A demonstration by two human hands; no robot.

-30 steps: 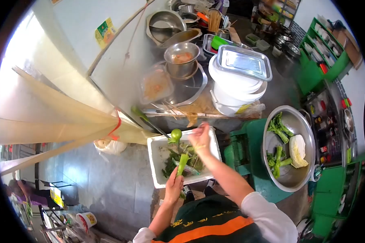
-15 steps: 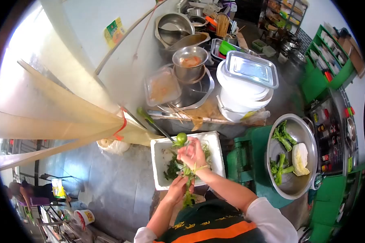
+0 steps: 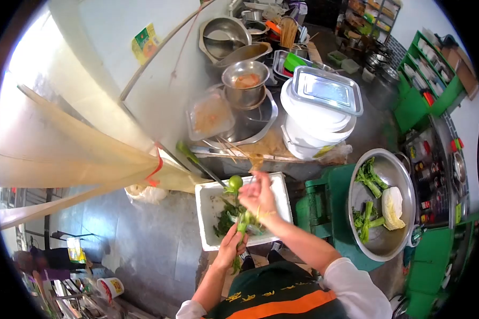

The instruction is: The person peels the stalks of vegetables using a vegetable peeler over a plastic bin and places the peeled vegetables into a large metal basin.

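Grips a leafy green stalk (image 3: 243, 222) in the left hand (image 3: 230, 245), with fingers closed around it, over the near part of a white foam box (image 3: 200, 212). Looks pale green at the end towards the box, with darker leaves trailing just below the grip. Holds the right hand (image 3: 258, 198) just above the stalk, with fingers partly curled and blurred; cannot tell whether around anything. Shows dark green leaves (image 3: 224, 222) inside the box and, well to the right, more stalks (image 3: 376, 183) beside a pale napa cabbage (image 3: 393, 210) in a steel basin (image 3: 398, 174).
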